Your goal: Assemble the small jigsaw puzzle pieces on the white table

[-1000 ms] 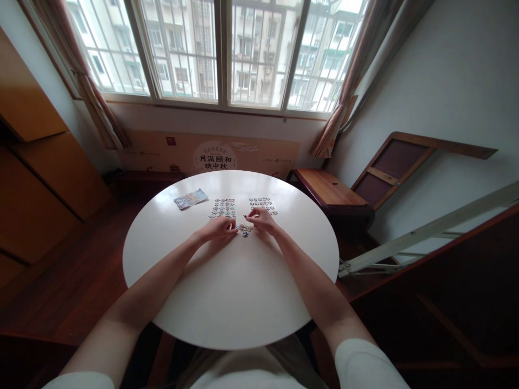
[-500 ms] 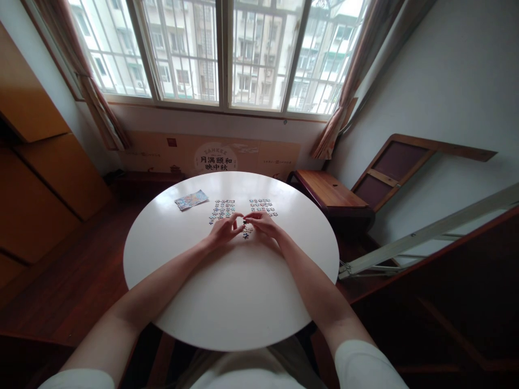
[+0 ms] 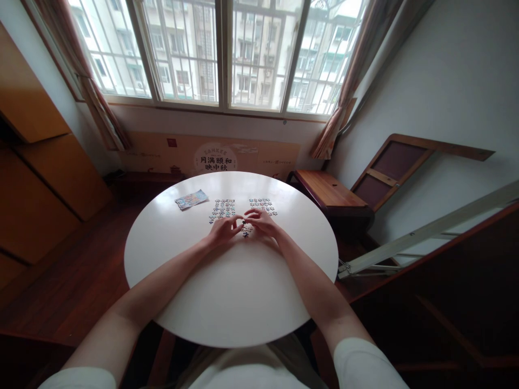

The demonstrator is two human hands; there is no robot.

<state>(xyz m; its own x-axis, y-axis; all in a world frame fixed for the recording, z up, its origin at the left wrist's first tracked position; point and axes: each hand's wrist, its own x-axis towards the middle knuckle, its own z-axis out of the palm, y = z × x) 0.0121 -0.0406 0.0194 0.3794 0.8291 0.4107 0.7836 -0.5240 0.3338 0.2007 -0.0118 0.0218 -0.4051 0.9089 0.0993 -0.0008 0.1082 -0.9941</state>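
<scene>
Both my hands meet over the far middle of a round white table (image 3: 231,292). My left hand (image 3: 224,228) and my right hand (image 3: 261,221) each pinch with fingertips at one small dark jigsaw piece (image 3: 244,221) held between them, just above the table. Under the hands lies a small cluster of joined pieces (image 3: 246,231). Behind the hands, loose pieces are laid out in two neat groups, a left group (image 3: 223,208) and a right group (image 3: 262,205).
A small printed picture card (image 3: 190,199) lies at the table's far left. A wooden bench (image 3: 328,192) stands to the right. Cabinets (image 3: 44,178) line the left wall, and a barred window (image 3: 221,51) fills the back.
My left hand lifted from the table and came to the right hand; both now pinch the same small piece. The view shifted very little.
</scene>
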